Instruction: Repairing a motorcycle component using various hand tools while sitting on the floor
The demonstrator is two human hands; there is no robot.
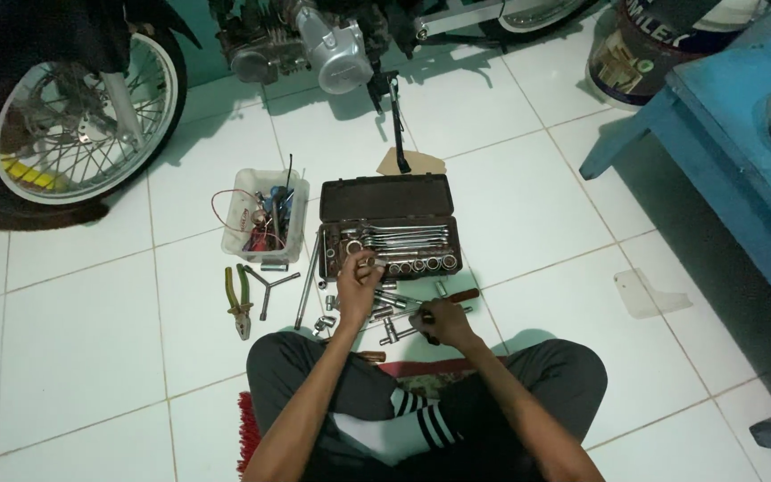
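Seated person picking through a socket set on a tiled floor.

The tool case (387,198) is a dark, worn box lying open, its lid tipped back, with a row of shiny sockets (417,264) along the near edge and bright wrenches (403,236) above them. The left hand (359,287) is raised just at the near edge of the case, fingers pinched together on a small metal piece, too small to tell what kind. The right hand (443,321) lies lower and nearer the crossed legs, clenched around a dark-handled tool (450,298) among loose sockets scattered on the floor. Left of the case stand a clear plastic tub (265,214) of odds and ends, pliers (238,302) and a three-way wrench (269,286). The floor is pale glossy tile (528,205); a motorcycle (314,45) stands behind, a blue table (742,170) to the right.
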